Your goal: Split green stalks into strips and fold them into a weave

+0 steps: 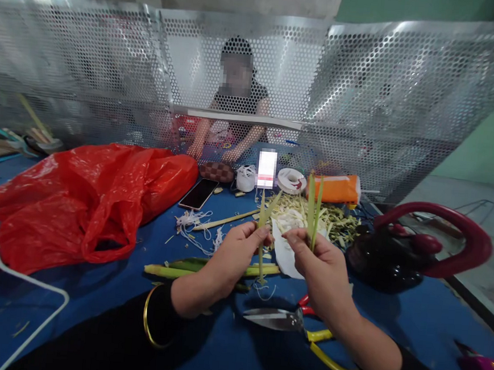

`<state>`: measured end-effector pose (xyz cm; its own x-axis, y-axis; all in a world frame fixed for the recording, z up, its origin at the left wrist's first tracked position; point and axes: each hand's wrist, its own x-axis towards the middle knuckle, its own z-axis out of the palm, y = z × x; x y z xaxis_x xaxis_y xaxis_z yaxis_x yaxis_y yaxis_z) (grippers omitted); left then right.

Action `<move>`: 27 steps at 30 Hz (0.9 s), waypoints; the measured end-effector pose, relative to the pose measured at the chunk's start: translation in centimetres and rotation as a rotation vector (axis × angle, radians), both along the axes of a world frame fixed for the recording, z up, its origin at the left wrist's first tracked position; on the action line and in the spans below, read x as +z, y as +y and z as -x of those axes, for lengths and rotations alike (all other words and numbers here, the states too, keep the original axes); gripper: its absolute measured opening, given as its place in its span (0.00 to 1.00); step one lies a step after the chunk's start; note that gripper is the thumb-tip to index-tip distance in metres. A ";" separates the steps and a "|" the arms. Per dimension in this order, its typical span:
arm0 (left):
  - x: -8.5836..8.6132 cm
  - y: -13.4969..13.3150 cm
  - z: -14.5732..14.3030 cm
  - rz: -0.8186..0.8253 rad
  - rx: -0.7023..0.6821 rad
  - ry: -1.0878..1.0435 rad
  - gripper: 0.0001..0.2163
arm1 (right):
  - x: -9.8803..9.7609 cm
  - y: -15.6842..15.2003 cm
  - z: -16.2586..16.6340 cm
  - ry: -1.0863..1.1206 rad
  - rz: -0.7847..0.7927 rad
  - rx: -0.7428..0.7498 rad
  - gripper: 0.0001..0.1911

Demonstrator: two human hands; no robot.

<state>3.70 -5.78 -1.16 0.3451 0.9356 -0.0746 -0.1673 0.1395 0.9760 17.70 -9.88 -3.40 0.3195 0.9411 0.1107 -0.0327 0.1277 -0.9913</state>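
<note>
My left hand [238,251] pinches an upright bundle of pale green leaf strips [263,212], with thin white thread dangling from its lower end. Between the thumb and fingers of my right hand [321,265] stand a few separate green leaf strips [312,207]. The two hands are apart, side by side above the table. Below my right hand lie scissors [277,318] with red and yellow handles, blades pointing left. Under my left wrist, thicker green stalks [172,271] rest on the table. Behind the hands is a heap of leaf scraps [342,222], partly on white paper [286,256].
A red plastic bag [87,195] fills the left of the blue table [104,310]. A dark kettle [386,261] stands at right. Farther back are a phone [199,194], a tape roll [291,180] and an orange packet [338,188]. A person sits behind the perforated metal screen [289,80].
</note>
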 end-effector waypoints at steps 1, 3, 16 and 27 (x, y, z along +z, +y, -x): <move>0.0 -0.2 -0.1 0.032 -0.053 -0.003 0.10 | 0.1 0.1 -0.1 0.006 -0.004 -0.003 0.13; 0.1 -0.5 -0.2 0.097 -0.146 -0.013 0.09 | 0.1 0.2 -0.1 0.056 -0.010 0.021 0.13; -0.8 -0.7 -0.5 0.046 -0.035 -0.032 0.10 | -0.5 -0.5 1.5 0.179 0.023 0.136 0.16; -1.0 -1.7 -0.8 0.040 -0.277 0.033 0.14 | 0.8 0.5 0.0 0.300 0.011 -0.018 0.16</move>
